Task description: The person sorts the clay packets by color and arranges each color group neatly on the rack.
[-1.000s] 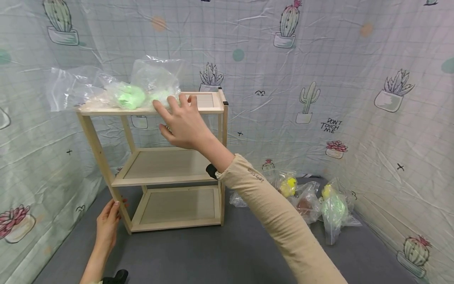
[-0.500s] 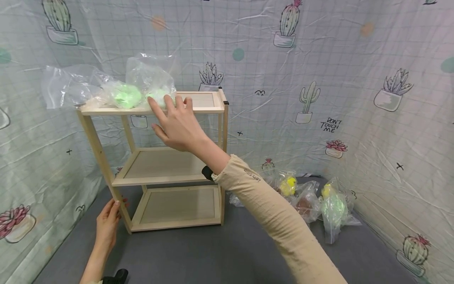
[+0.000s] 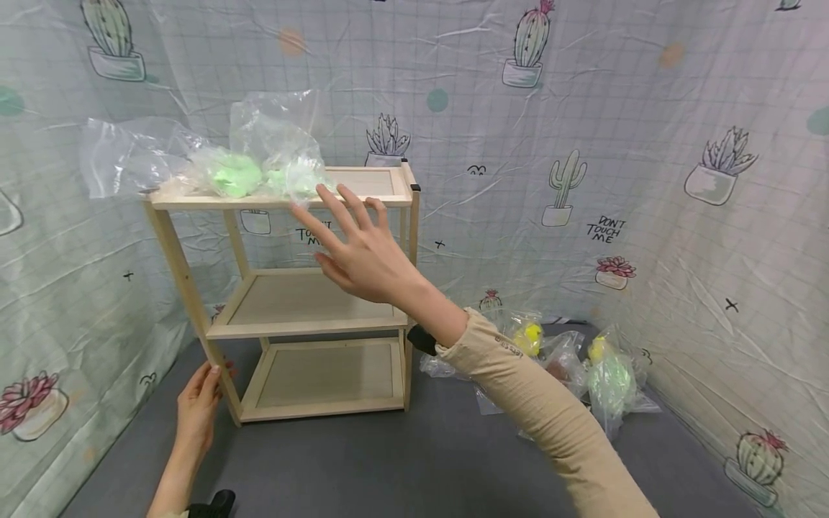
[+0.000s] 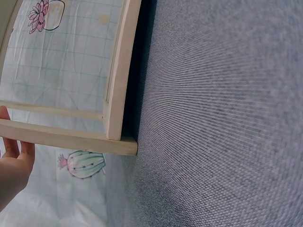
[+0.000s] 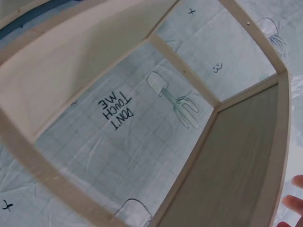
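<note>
A three-tier wooden shelf (image 3: 311,329) stands on the dark grey surface. My left hand (image 3: 196,406) grips its front left leg low down; in the left wrist view the fingers of the left hand (image 4: 16,165) pass behind the wooden post. On the top tier lie clear zip bags: one with a light green lump (image 3: 236,175), and a second bag (image 3: 278,122) with pale green contents to its right. Just in front of the top tier's edge is my right hand (image 3: 369,255), fingers spread, holding nothing. Its fingertips overlap the lower edge of the second bag in the head view.
Several clear bags with yellow, brown and green contents lie on the right, among them a bag with a green lump (image 3: 611,381). A cactus-print curtain (image 3: 453,144) surrounds the surface. Both lower tiers are bare.
My right hand first moved left against the second bag, nudging it left, then drew back to the right and down, away from it. The left hand stays on the leg.
</note>
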A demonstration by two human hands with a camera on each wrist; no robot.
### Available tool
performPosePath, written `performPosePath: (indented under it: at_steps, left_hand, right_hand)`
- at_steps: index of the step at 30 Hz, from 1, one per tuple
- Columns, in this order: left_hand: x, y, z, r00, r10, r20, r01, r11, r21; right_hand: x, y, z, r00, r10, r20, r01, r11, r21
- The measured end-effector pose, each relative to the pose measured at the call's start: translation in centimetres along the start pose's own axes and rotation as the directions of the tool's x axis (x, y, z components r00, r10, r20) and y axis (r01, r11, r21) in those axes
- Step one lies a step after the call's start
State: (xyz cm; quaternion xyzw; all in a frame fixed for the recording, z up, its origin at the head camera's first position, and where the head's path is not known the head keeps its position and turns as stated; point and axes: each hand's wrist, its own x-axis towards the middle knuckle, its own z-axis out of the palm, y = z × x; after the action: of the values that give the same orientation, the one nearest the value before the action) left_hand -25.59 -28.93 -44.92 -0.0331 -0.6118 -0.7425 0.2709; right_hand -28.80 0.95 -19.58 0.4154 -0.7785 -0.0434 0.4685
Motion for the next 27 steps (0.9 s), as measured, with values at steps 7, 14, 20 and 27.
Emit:
performPosePath:
  at_steps: [7,14,20,27]
  left_hand:
    - [0.6,-1.4,-0.9,0.998,0.051,0.021,-0.051,0.999,-0.002]
    - [1.6,-3.7,-2.6,0.99,0.116,0.085,-0.115,0.993,-0.026]
    - [0.5,-1.5,-0.9,0.995,0.096,0.042,-0.095,0.995,-0.015]
    - [-0.1,0.0,-0.2,1.0,0.0,-0.013,0.0,0.999,0.034]
  right_hand:
    - [-3.6,0.8,-0.2,0.997,-0.029,-0.077,0.032,0.998,0.045]
    - [-7.6,1.3,0.7,0.995,0.01,-0.095,-0.005,0.999,0.053]
    - [-12.4,1.7,1.7,0.997,0.033,-0.068,-0.029,0.997,0.069]
    - [-18.7,2.6,1.9,0.995,0.071,-0.069,-0.065,0.994,0.084]
